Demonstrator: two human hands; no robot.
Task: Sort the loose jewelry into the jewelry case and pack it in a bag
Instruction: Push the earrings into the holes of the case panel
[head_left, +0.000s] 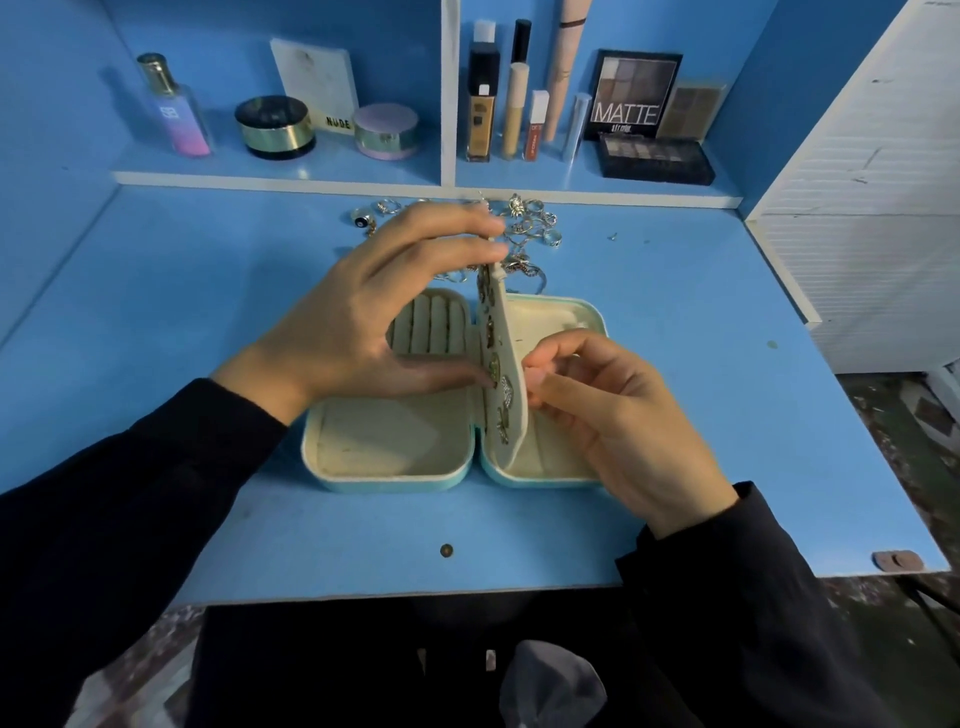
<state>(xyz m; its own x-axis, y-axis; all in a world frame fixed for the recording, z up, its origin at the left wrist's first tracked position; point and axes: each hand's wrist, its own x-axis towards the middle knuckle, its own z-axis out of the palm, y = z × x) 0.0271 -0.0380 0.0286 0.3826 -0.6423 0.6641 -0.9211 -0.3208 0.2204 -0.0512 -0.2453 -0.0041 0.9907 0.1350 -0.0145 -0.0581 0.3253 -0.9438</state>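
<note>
In the jewelry case (395, 470) lying open mid-desk, the earring panel (511, 400) is pinched upright at its top by the left hand (374, 317) and at its back by the right hand (613, 415), so pinned earrings (505, 387) could be knocked loose by a slip.

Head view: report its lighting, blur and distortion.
Head view: dim bluish light, soft shadows on the desk; its wide lens splays the desk edges; fingertips of the left hand on the flap and the jewelry pile look smeared, yet the palette lettering reads clearly.
</note>
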